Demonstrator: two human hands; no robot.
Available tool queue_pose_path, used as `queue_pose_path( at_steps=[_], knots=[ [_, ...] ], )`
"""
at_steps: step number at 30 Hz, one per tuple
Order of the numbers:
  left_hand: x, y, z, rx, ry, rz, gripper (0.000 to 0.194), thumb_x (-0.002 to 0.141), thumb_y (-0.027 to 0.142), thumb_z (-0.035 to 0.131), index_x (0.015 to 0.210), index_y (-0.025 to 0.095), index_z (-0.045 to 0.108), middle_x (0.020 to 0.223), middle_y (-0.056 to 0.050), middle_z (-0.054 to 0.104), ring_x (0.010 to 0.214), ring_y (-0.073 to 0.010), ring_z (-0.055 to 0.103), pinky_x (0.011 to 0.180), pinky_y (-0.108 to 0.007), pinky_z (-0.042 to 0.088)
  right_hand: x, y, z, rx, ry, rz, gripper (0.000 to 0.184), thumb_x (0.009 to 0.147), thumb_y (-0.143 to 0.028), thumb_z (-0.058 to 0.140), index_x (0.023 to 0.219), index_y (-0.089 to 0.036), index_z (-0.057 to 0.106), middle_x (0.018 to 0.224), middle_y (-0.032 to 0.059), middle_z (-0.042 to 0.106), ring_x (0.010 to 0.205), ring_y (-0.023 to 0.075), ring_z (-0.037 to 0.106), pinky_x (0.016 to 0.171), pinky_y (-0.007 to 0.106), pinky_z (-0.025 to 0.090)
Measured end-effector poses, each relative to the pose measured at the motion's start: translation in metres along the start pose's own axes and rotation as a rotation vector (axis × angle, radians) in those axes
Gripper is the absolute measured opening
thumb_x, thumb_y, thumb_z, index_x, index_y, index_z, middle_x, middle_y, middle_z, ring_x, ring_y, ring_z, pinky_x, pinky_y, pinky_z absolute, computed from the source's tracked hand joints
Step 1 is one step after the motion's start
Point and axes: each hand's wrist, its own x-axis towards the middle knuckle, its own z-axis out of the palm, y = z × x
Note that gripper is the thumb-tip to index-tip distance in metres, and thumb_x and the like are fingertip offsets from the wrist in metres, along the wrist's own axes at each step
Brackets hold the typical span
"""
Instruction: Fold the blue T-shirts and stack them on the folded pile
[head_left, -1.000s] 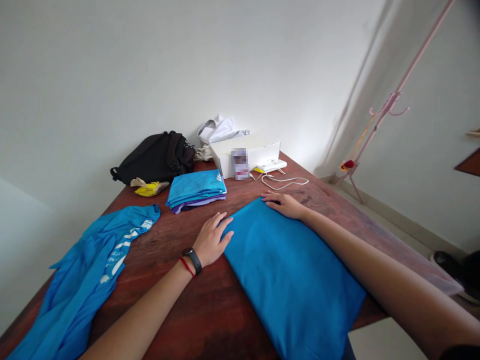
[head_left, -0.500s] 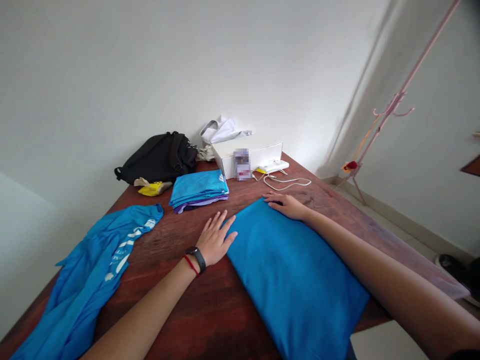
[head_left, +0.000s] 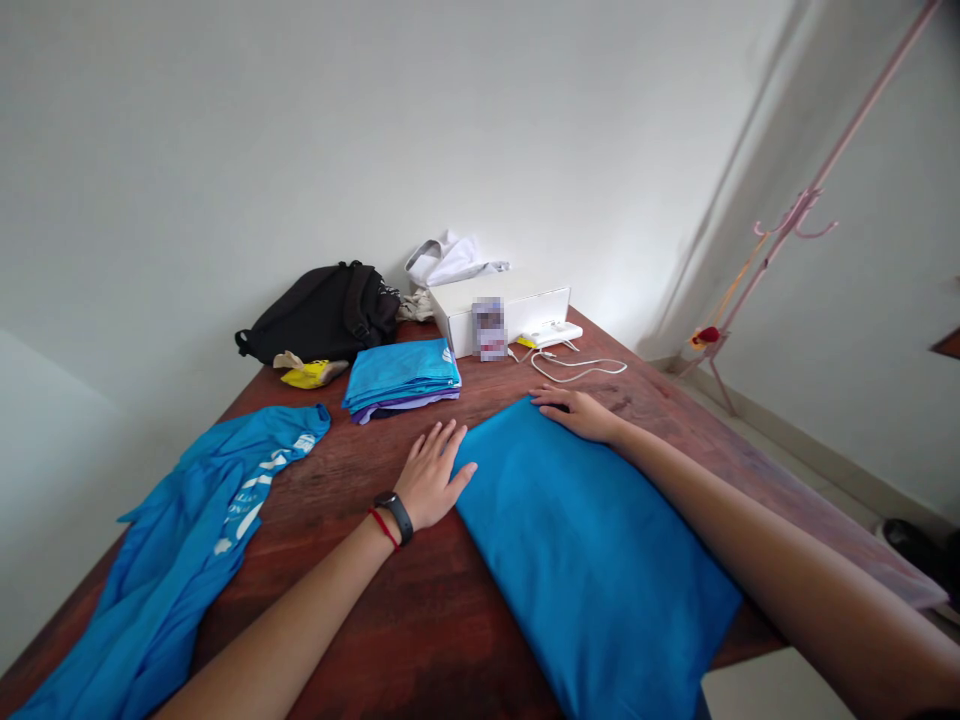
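A blue garment [head_left: 585,550], folded into a long flat panel, lies across the wooden table [head_left: 390,620] and reaches its near edge. My left hand [head_left: 433,478] rests flat at the garment's far left corner, fingers spread, thumb over its edge. At the far right corner, my right hand [head_left: 576,412] lies palm down with its fingers stretched along the edge. Neither hand grasps anything. A stack of folded blue and purple clothes [head_left: 403,375] sits beyond my left hand. Along the table's left side is a loose, crumpled blue shirt [head_left: 202,545] with white print.
At the back stand a black backpack [head_left: 315,310], a yellow packet [head_left: 307,374] and a white box [head_left: 457,315] with white cloth [head_left: 450,260] behind it. A white cable [head_left: 585,372] and a white device [head_left: 555,334] lie before the box. A pink coat rack [head_left: 802,205] stands right.
My left fingertips have drawn slightly closer together. The hands and the blue garment otherwise keep their places, while the whole view has shifted slightly.
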Motion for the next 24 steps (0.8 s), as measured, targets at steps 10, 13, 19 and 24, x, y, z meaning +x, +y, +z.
queue_pose_path(
  at_steps=[10,13,19,24],
  knots=[
    [-0.0001,0.0031,-0.0023,0.043,-0.022,-0.023,0.058,0.102,0.051,0.038,0.151,0.023,0.04,0.162,-0.009,0.031,0.15,-0.0296,0.025,0.119,-0.052,0.026,0.0002,-0.0006,-0.0008,-0.033,-0.03,-0.009,0.038,0.095,-0.048,0.055,0.127,-0.032,0.069,0.144,-0.002,0.056,0.142,0.0332,0.042,0.119,0.053,0.034],
    [0.0002,0.0025,-0.0007,0.057,-0.03,-0.025,0.06,0.102,0.052,0.037,0.153,0.022,0.037,0.163,-0.009,0.029,0.15,-0.0293,0.024,0.12,-0.051,0.025,0.0002,-0.0004,-0.0008,-0.043,-0.033,-0.009,0.038,0.095,-0.048,0.054,0.128,-0.033,0.068,0.144,-0.0033,0.056,0.142,0.0325,0.041,0.119,0.052,0.034],
    [0.0011,0.0025,0.0001,0.09,-0.05,-0.054,0.064,0.102,0.052,0.037,0.159,0.029,0.023,0.164,-0.008,0.022,0.151,-0.0321,0.021,0.119,-0.055,0.025,0.0005,-0.0003,-0.0007,-0.056,-0.039,-0.003,0.039,0.095,-0.047,0.053,0.128,-0.032,0.068,0.145,-0.0032,0.056,0.143,0.032,0.041,0.119,0.052,0.033],
    [-0.0005,0.0035,-0.0027,0.086,-0.049,-0.024,0.056,0.102,0.055,0.037,0.155,0.04,0.031,0.166,-0.005,0.017,0.151,-0.0346,0.02,0.118,-0.058,0.025,0.0004,0.001,-0.0005,-0.064,-0.044,-0.003,0.038,0.096,-0.045,0.053,0.13,-0.032,0.067,0.146,-0.003,0.055,0.143,0.0314,0.04,0.12,0.052,0.033]
  ],
)
